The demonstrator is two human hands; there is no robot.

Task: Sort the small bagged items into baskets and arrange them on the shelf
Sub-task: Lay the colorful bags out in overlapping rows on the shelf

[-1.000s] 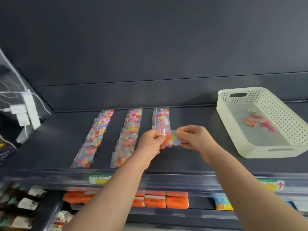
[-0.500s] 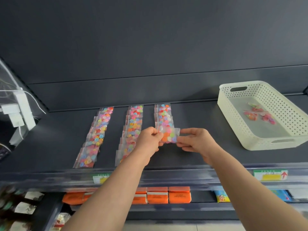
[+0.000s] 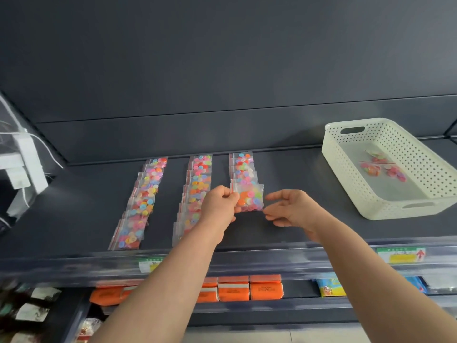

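Three rows of small clear bags of coloured buttons lie on the dark shelf [image 3: 284, 184]: a left row [image 3: 141, 201], a middle row [image 3: 195, 184] and a short right row [image 3: 241, 168]. My left hand [image 3: 218, 204] pinches the left edge of one bag of buttons [image 3: 249, 198] at the front end of the right row. My right hand [image 3: 288, 206] hovers just right of that bag with fingers relaxed, holding nothing. A white perforated basket [image 3: 346, 174] stands at the right with a few bags of red and pink buttons [image 3: 382, 167] inside.
White power adapters with cables [image 3: 23, 164] hang at the left wall. The shelf's front rail carries price labels [image 3: 401, 254]. On the shelf below lie orange packs [image 3: 249, 288] and a blue-yellow pack [image 3: 330, 288].
The bag was carried forward and laid at the front of the right row. My right hand has let go of it and drawn back to the right; my left hand keeps its pinch.
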